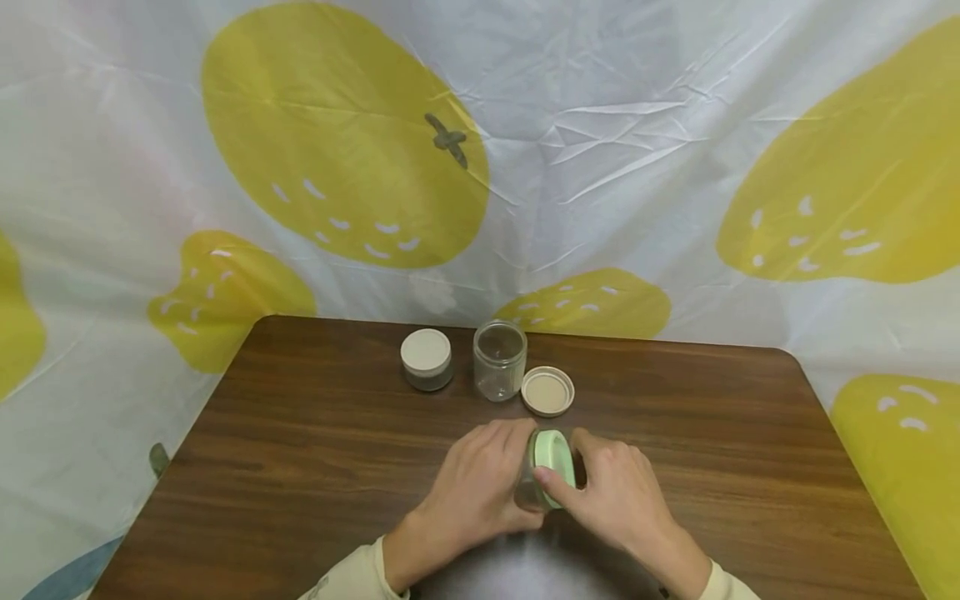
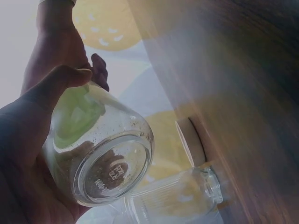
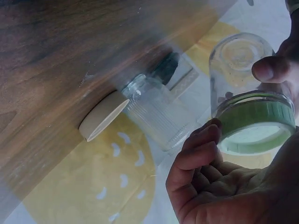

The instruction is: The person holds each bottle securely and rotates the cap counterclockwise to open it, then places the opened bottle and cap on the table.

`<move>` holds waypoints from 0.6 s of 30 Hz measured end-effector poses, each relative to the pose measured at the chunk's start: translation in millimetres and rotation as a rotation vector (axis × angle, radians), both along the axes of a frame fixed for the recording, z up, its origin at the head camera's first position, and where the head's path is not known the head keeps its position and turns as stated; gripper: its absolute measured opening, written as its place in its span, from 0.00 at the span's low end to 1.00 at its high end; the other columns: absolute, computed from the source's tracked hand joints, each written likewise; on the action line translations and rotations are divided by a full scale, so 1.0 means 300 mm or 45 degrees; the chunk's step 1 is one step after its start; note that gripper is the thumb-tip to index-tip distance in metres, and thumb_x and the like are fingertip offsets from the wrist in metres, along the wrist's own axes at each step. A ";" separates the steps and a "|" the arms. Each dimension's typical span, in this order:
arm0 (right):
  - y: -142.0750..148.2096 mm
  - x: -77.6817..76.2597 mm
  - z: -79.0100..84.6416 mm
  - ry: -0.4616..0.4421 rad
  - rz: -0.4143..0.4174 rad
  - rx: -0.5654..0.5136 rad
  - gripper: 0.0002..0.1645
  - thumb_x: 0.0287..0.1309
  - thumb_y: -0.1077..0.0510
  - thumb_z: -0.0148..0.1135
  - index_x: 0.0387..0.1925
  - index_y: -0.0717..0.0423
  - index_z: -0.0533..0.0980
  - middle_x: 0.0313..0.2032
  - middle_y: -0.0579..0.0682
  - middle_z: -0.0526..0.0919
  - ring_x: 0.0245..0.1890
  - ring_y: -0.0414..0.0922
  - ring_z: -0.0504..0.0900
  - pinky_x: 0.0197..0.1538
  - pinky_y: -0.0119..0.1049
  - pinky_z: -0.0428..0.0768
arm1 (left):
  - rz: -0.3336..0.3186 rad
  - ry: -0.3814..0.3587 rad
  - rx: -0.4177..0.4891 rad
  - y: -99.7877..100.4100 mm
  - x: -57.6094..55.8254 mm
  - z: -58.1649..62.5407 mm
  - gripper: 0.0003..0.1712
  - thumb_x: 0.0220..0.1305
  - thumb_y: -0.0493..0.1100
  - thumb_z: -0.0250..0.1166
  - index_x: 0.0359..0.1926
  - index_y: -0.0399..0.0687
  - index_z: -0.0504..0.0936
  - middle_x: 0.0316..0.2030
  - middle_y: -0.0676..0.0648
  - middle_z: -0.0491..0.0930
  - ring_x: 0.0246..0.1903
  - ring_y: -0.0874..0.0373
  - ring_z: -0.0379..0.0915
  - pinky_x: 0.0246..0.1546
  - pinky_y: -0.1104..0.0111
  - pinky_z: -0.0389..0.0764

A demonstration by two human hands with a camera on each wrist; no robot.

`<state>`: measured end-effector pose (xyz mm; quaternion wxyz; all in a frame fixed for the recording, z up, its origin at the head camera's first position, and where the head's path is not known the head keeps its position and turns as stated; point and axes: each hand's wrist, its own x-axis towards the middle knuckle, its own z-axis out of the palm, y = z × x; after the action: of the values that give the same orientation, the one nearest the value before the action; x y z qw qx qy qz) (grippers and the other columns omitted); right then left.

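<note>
Above the front of the table, my left hand (image 1: pixel 476 483) grips a clear glass jar (image 2: pixel 119 158), tilted on its side with its base toward the left. A light green lid (image 3: pixel 257 121) sits at the jar's mouth. My right hand (image 1: pixel 622 496) holds that lid by its rim, thumb on the near side and curled fingers on the far side. In the left wrist view the jar's base shows embossed marks. Both hands are close together, one on the glass and one on the lid.
Behind the hands stands an open clear glass jar (image 1: pixel 500 358). To its right lies a cream lid (image 1: pixel 547 392), inner side up. A short jar with a white lid (image 1: pixel 426 352) stands to its left. A lemon-print cloth (image 1: pixel 600 192) hangs behind the wooden table (image 1: pixel 300 450).
</note>
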<state>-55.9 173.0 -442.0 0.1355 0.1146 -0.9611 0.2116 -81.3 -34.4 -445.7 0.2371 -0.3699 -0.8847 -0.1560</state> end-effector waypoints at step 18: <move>0.039 -0.010 -0.033 0.052 0.273 -0.181 0.26 0.51 0.34 0.76 0.42 0.42 0.75 0.30 0.32 0.76 0.27 0.29 0.73 0.30 0.25 0.73 | 0.023 -0.021 -0.016 -0.001 -0.006 -0.001 0.49 0.30 0.63 0.80 0.56 0.47 0.78 0.40 0.54 0.83 0.42 0.62 0.81 0.41 0.69 0.84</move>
<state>-58.8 184.6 -452.0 0.1396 0.2111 -0.9230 0.2901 -83.1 -34.8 -446.1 0.2288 -0.3621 -0.8909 -0.1512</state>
